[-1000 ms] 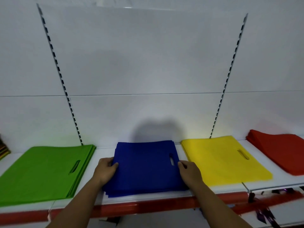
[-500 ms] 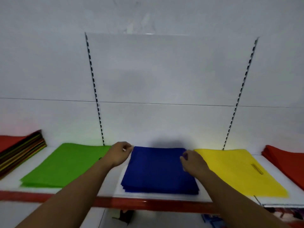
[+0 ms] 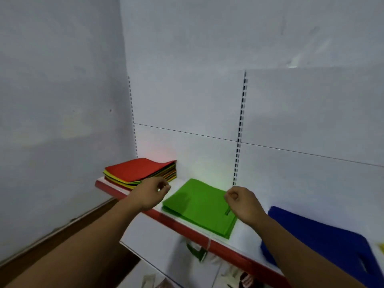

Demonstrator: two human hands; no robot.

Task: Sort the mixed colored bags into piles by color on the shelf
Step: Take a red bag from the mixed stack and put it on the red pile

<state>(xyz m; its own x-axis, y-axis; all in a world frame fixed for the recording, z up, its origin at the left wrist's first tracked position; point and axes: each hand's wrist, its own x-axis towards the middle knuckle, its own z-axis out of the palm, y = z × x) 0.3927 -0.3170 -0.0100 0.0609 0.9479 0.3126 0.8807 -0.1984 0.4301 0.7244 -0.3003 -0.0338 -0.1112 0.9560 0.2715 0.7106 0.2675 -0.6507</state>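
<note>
Stretching up from the bottom corners of the view, two bare forearms lead to hands held above the front of a white shelf (image 3: pixel 245 233) with a red front edge. The right hand (image 3: pixel 243 202) hovers over the right side of the green pile (image 3: pixel 197 206), by that pile's handle slot; its fingers are curled in to the palm in a loose fist and it holds nothing. The left hand (image 3: pixel 152 194) hangs in the air between the green pile and the mixed stack (image 3: pixel 137 171), partly in front of the stack's near corner, with its fingers loosely bent, a gap showing beside the thumb, and nothing in its grasp. Nearest on the shelf, at the right, lies the blue pile (image 3: pixel 324 242), flat, its handle cutout towards the front edge; a sliver of yellow (image 3: pixel 382 247) shows just beyond it at the frame's border. The green pile lies flat near the middle of the shelf, apart from the blue one. Farthest along, at the shelf's left end against the corner, sits the unsorted mixed stack, a red bag on top and yellow, green and dark layers showing at its edges. Behind stand white back panels with a slotted upright (image 3: pixel 239 142). Blurred items lie below the shelf.
</note>
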